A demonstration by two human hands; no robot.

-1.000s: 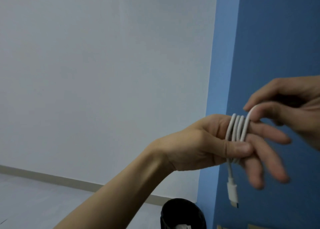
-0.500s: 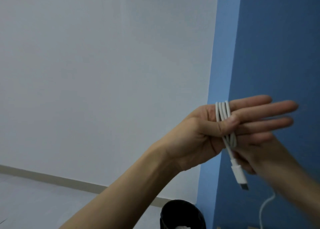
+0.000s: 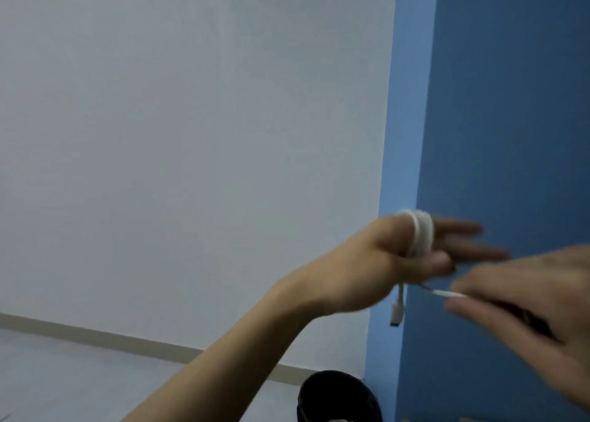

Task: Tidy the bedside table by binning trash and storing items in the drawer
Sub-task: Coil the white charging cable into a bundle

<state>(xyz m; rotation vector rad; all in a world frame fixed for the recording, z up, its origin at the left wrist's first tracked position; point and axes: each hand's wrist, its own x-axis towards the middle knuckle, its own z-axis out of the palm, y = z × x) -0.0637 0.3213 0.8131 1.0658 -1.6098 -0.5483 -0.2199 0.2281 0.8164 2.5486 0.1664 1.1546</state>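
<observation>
A white charging cable (image 3: 419, 235) is coiled in several loops around the fingers of my left hand (image 3: 376, 262), which is held up in front of the blue wall. One plug end (image 3: 397, 314) hangs below that hand. My right hand (image 3: 523, 306) is just to the right and pinches the cable's free end (image 3: 447, 293) between its fingertips. Both hands are motion-blurred. The bedside table and its drawer are out of view.
A black round bin (image 3: 338, 396) stands on the floor at the bottom, by the corner where the white wall (image 3: 191, 134) meets the blue wall (image 3: 510, 102). A pale baseboard (image 3: 95, 335) runs along the grey floor.
My right hand came out from behind the left hand, moved to the right and now pulls the cable's free end sideways. The left hand dropped slightly, the coil still on its fingers.
</observation>
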